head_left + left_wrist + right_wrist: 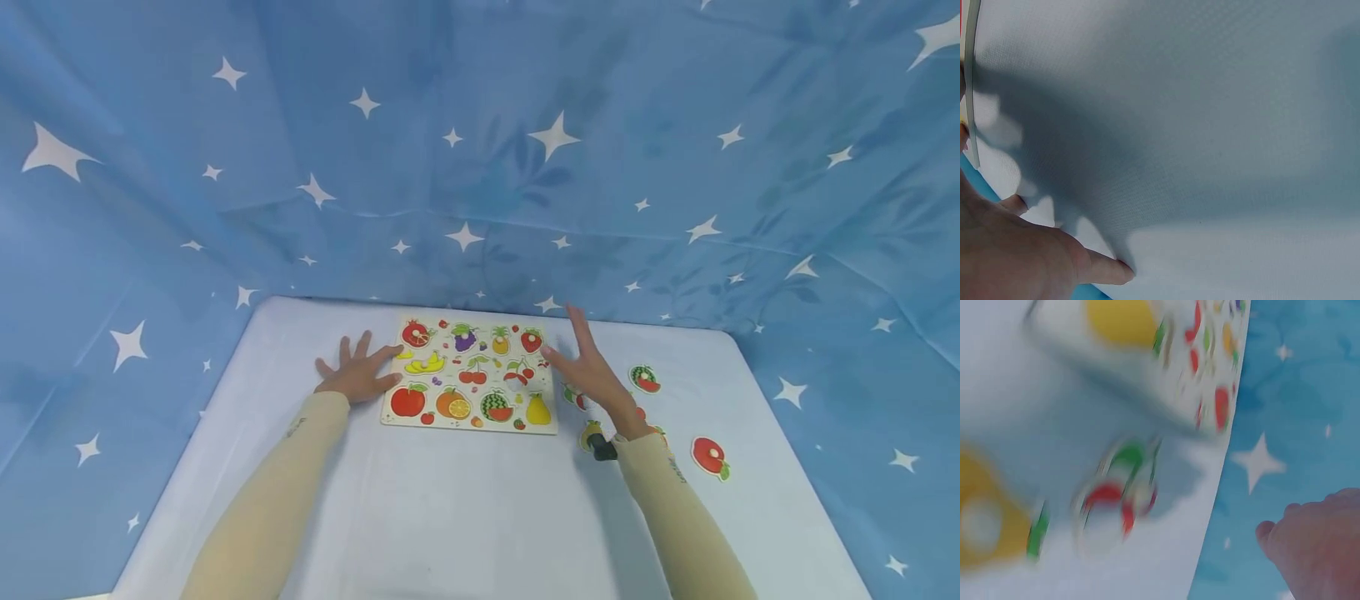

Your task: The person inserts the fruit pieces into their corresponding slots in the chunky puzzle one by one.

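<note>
A fruit puzzle board (446,424) lies on the table, showing apple, orange, watermelon, pear, cherries, grapes and other fruit. My left hand (356,373) is at the board's left edge, fingers spread, two of them touching it; the left wrist view catches the hand (1016,256) low at the left. Beside the board's right edge is my right hand (596,375), fingers extended and holding nothing; in the right wrist view the hand (1319,544) is at the lower right. Near it lie a cherry piece (576,398) and a yellow pear-like piece (590,433), partly hidden.
Right of my right forearm lie a watermelon piece (643,377) and a red fruit piece (708,456) with a green leaf. Other pieces are mostly covered by the right hand and wrist. A blue curtain (480,167) with white stars hangs behind the white table (465,508).
</note>
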The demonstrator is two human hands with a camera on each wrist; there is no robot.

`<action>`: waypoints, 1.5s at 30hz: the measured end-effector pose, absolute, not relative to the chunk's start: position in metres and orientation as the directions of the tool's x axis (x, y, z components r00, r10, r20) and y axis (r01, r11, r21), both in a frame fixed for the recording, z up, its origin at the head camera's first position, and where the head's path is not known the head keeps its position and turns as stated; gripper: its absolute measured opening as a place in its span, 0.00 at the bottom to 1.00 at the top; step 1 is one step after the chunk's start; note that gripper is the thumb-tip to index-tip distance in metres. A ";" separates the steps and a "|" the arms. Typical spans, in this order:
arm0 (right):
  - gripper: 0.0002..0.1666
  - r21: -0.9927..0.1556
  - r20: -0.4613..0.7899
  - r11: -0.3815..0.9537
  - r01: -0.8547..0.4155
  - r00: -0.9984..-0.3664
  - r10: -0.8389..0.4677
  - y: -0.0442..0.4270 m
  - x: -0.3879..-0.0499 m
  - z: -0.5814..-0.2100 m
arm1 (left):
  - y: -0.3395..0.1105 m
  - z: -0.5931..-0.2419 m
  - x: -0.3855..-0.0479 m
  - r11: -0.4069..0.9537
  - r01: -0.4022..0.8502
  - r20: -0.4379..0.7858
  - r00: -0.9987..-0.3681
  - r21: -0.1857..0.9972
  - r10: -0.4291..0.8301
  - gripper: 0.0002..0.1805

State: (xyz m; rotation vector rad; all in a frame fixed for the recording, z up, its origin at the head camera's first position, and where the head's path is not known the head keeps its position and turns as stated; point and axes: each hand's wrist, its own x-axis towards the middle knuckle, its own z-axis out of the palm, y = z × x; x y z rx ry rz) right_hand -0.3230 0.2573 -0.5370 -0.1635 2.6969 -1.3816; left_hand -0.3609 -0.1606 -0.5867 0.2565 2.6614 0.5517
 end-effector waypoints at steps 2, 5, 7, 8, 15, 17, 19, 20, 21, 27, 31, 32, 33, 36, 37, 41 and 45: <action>0.56 -0.793 -0.042 0.608 -0.048 -0.990 -0.133 0.274 -0.317 -0.537 | -0.161 -0.587 -0.361 0.903 0.091 -0.355 -0.899 0.420 0.256 0.38; 0.56 -0.765 -0.044 0.643 -0.032 -0.994 -0.102 0.297 -0.306 -0.536 | -0.160 -0.587 -0.360 0.903 0.088 -0.359 -0.898 0.421 0.255 0.38; 0.56 -0.753 -0.050 0.657 -0.012 -0.996 -0.076 0.311 -0.298 -0.534 | -0.160 -0.586 -0.360 0.903 0.089 -0.359 -0.897 0.420 0.256 0.39; 0.57 -0.747 -0.054 0.665 -0.001 -0.997 -0.061 0.318 -0.294 -0.534 | -0.160 -0.586 -0.360 0.904 0.090 -0.359 -0.897 0.419 0.256 0.39; 0.56 -0.722 -0.102 0.685 0.096 -0.994 0.032 0.355 -0.274 -0.536 | -0.162 -0.584 -0.360 0.904 0.098 -0.355 -0.898 0.416 0.260 0.39; 0.54 -0.721 -0.107 0.685 0.109 -0.993 0.045 0.361 -0.271 -0.538 | -0.164 -0.584 -0.361 0.904 0.097 -0.355 -0.898 0.416 0.259 0.39; 0.52 -0.713 -0.100 0.694 0.103 -0.994 0.045 0.365 -0.269 -0.539 | -0.165 -0.584 -0.361 0.905 0.097 -0.355 -0.898 0.415 0.259 0.38; 0.51 -0.708 -0.092 0.700 0.094 -0.995 0.042 0.367 -0.269 -0.539 | -0.165 -0.584 -0.361 0.905 0.097 -0.355 -0.898 0.414 0.258 0.38; 0.51 -0.703 -0.083 0.706 0.085 -0.996 0.037 0.369 -0.269 -0.540 | -0.165 -0.584 -0.361 0.905 0.096 -0.355 -0.899 0.415 0.258 0.38; 0.46 -0.693 -0.085 0.716 0.079 -0.996 0.027 0.373 -0.264 -0.542 | -0.167 -0.582 -0.360 0.905 0.095 -0.356 -0.898 0.413 0.257 0.39; 0.42 -0.700 -0.126 0.706 0.107 -0.992 0.025 0.377 -0.259 -0.550 | -0.167 -0.582 -0.360 0.905 0.095 -0.358 -0.897 0.415 0.259 0.39; 0.41 -0.702 -0.133 0.704 0.112 -0.991 0.025 0.378 -0.258 -0.553 | -0.167 -0.583 -0.360 0.904 0.095 -0.358 -0.897 0.416 0.259 0.39; 0.40 -0.703 -0.139 0.702 0.117 -0.990 0.026 0.378 -0.257 -0.555 | -0.166 -0.584 -0.360 0.904 0.097 -0.357 -0.897 0.417 0.261 0.39; 0.36 -0.695 -0.145 0.708 0.122 -0.989 0.029 0.378 -0.255 -0.561 | -0.166 -0.586 -0.360 0.904 0.099 -0.357 -0.896 0.416 0.263 0.39; 0.35 -0.687 -0.138 0.718 0.112 -0.990 0.023 0.378 -0.254 -0.563 | -0.165 -0.586 -0.360 0.904 0.100 -0.357 -0.896 0.415 0.263 0.39; 0.28 -0.666 -0.120 0.742 0.082 -0.993 0.002 0.377 -0.252 -0.570 | -0.164 -0.587 -0.360 0.905 0.098 -0.357 -0.897 0.414 0.261 0.38; 0.22 -0.653 -0.120 0.753 0.083 -0.993 0.005 0.379 -0.251 -0.575 | -0.162 -0.586 -0.361 0.903 0.096 -0.356 -0.897 0.419 0.261 0.38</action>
